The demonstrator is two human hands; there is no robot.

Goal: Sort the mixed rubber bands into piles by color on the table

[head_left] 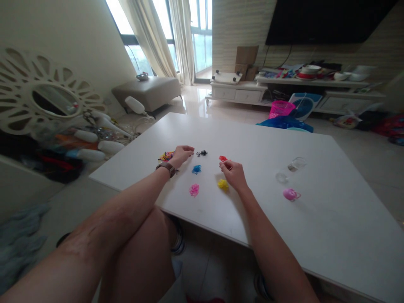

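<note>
Small piles of thin elastic bands lie sorted by colour on a white table (271, 227). My left hand (183, 155), with a watch on its wrist, reaches over the mixed-colour pile (166, 156). Its fingers are drawn together just left of the black bands (202, 153); anything in them is too small to see. My right hand (234, 172) is pinched at the near edge of the red bands (222, 158), and what its fingertips hold is unclear. Between the hands are the blue bands (196, 169). Nearer me lie the pink bands (194, 190) and yellow bands (223, 185).
To the right on the table are a clear container (297, 163), a clear round lid (282, 177) and a pink rounded object with a loop (291, 194). Beyond the far edge stand a pink basket (280, 109) and a low white cabinet (236, 93).
</note>
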